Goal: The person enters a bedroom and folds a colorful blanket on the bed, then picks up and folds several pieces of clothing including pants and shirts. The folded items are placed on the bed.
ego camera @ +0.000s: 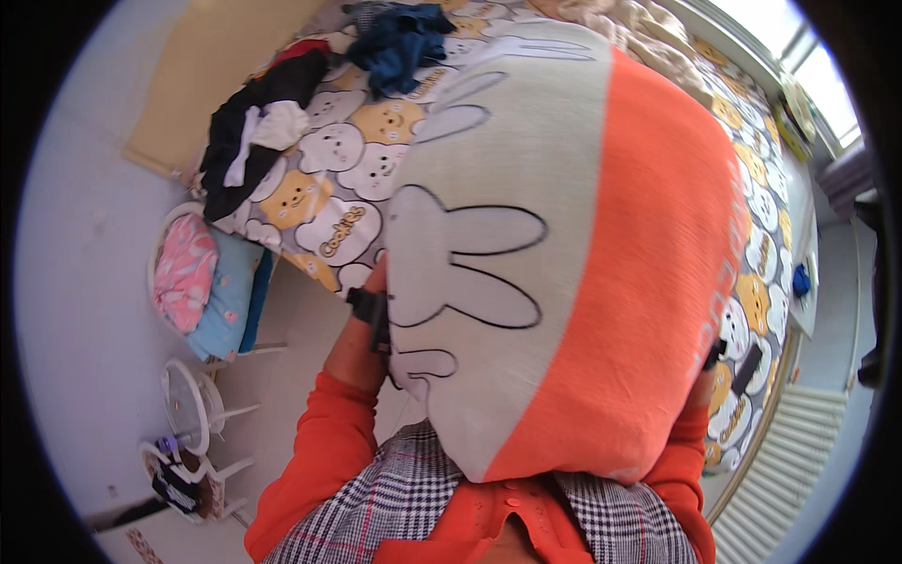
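A large, plump pillow (525,282) in a beige and orange-red cover with rabbit outlines is held up before my chest, its near end against my vest. My left hand (381,273) grips its left side; only a sliver of the hand shows past the cover, above a black wrist strap (366,307). The right arm, in a red sleeve (694,430), reaches along the other side. Its hand is hidden behind the pillow, with a dark wrist device (714,354) just showing. Beneath lies a bed sheet (338,229) printed with cartoon bears.
Black clothing (264,120) and a dark blue garment (402,49) lie on the bed. A beige blanket (655,32) is bunched at the far side. A chair with folded bedding (225,296) and white stools (187,405) stand left; a radiator (782,444) is at right.
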`<control>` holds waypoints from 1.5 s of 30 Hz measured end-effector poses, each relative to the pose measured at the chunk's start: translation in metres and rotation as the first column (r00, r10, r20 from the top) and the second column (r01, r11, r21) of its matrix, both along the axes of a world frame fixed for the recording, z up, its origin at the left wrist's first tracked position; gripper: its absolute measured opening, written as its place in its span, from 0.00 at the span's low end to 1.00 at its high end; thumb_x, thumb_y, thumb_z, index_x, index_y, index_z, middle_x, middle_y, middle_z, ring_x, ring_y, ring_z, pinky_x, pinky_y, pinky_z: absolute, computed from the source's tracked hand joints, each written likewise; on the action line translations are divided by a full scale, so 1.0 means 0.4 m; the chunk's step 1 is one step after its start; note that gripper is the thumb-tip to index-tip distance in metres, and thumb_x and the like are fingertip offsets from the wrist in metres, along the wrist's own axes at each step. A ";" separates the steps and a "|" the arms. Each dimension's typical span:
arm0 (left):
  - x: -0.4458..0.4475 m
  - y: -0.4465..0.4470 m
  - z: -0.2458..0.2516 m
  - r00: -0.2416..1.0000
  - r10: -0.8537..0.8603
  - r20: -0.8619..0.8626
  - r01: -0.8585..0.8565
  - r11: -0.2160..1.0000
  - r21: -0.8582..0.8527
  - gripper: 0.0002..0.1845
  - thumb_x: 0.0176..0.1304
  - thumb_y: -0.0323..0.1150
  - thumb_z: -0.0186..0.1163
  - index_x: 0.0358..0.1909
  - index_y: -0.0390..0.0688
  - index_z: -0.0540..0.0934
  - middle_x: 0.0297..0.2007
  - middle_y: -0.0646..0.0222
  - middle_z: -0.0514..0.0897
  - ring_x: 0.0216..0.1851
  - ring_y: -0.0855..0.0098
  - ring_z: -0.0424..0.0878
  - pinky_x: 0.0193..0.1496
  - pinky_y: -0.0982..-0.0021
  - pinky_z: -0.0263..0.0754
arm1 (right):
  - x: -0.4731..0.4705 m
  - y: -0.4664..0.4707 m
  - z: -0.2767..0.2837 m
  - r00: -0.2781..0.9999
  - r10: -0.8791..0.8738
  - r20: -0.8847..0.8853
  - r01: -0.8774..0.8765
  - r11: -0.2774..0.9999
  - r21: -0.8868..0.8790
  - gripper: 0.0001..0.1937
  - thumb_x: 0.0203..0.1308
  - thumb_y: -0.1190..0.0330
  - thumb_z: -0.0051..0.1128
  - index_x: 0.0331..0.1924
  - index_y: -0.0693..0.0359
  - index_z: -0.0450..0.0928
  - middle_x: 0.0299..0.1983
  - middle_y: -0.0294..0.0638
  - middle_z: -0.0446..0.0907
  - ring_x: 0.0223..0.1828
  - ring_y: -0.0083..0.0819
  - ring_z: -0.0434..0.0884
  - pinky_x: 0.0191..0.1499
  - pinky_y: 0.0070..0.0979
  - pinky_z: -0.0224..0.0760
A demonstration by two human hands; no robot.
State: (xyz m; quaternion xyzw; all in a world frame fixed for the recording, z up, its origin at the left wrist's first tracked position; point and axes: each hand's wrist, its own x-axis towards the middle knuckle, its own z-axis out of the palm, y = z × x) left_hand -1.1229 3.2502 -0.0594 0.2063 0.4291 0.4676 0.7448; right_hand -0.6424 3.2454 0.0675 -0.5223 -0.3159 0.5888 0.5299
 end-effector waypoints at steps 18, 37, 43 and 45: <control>-0.077 -0.195 -0.062 0.959 -0.184 -0.216 0.098 0.929 -0.357 0.22 0.60 0.47 0.61 0.49 0.44 0.74 0.44 0.68 0.79 0.47 0.70 0.76 0.49 0.68 0.71 | 0.206 -0.306 -0.209 0.893 0.132 0.430 -0.031 0.972 -0.235 0.28 0.65 0.60 0.50 0.65 0.63 0.60 0.61 0.41 0.65 0.60 0.31 0.66 0.60 0.28 0.60; -0.880 -1.149 0.102 0.617 0.694 -0.371 -0.761 0.647 -0.054 0.19 0.63 0.38 0.57 0.52 0.39 0.72 0.41 0.59 0.80 0.44 0.66 0.79 0.50 0.67 0.73 | -0.936 -0.227 0.004 0.701 0.499 0.510 -0.620 0.780 0.089 0.14 0.61 0.69 0.55 0.47 0.68 0.75 0.39 0.33 0.76 0.39 0.21 0.73 0.43 0.19 0.66; -0.989 -1.272 0.154 0.472 0.807 -0.354 -0.872 0.486 -0.053 0.18 0.63 0.39 0.57 0.51 0.40 0.73 0.40 0.60 0.80 0.44 0.65 0.78 0.50 0.67 0.73 | -1.240 -0.231 -0.034 0.560 0.688 0.461 -0.782 0.624 0.020 0.15 0.60 0.67 0.55 0.47 0.69 0.75 0.35 0.34 0.77 0.35 0.20 0.73 0.40 0.19 0.68; -1.009 -1.259 0.155 0.463 0.816 -0.347 -0.876 0.480 -0.041 0.18 0.62 0.39 0.58 0.50 0.40 0.73 0.40 0.60 0.80 0.44 0.65 0.78 0.50 0.67 0.73 | -1.307 -0.219 -0.048 0.555 0.709 0.435 -0.789 0.615 0.003 0.15 0.60 0.67 0.55 0.47 0.68 0.75 0.34 0.33 0.77 0.35 0.19 0.73 0.39 0.19 0.68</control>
